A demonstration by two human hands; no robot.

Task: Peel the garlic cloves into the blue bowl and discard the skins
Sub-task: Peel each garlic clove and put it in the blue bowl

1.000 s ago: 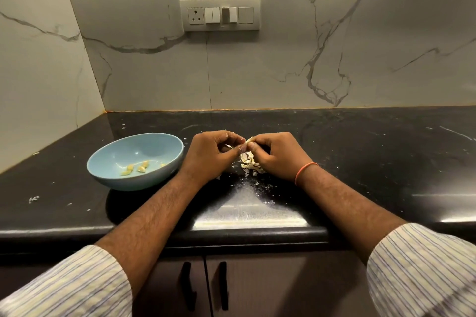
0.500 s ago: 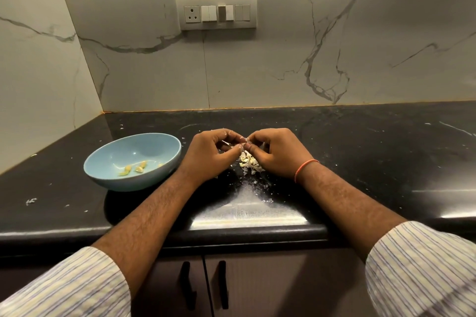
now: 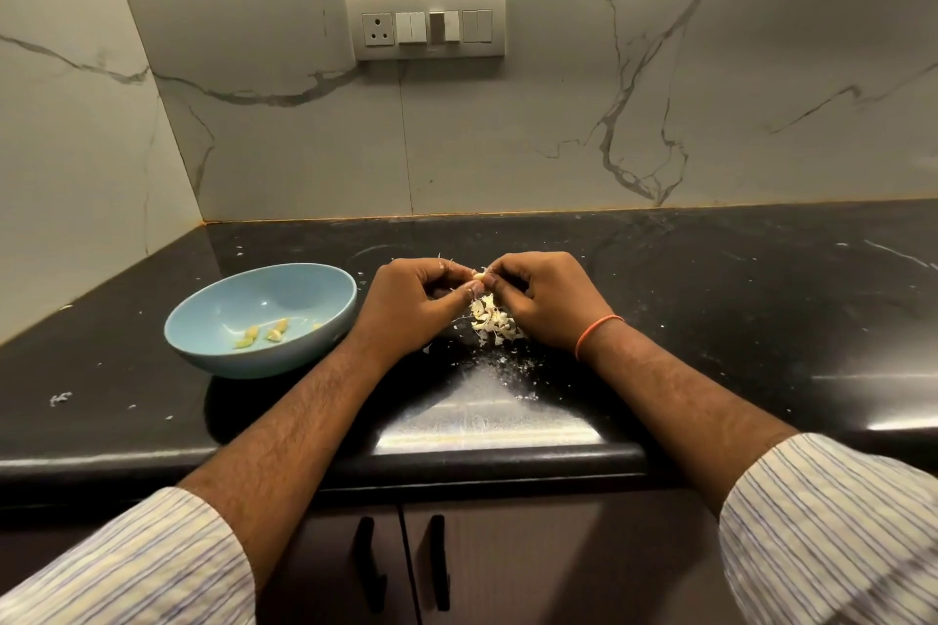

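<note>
Fingertips (image 3: 474,288) of my left hand (image 3: 413,302) and right hand (image 3: 545,299) pinch one garlic clove (image 3: 479,276); blue bowl (image 3: 213,345) at nine o'clock.

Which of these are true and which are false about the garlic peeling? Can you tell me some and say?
1. The blue bowl sits to the left of both hands. True.
2. The bowl is empty. False: a few peeled cloves lie in it.
3. Both hands pinch one garlic clove together. True: the left hand and right hand meet at it.
4. The skins are piled inside the bowl. False: they lie on the black counter under the hands.
5. An orange band is on the left wrist. False: it is on the right wrist.
</note>
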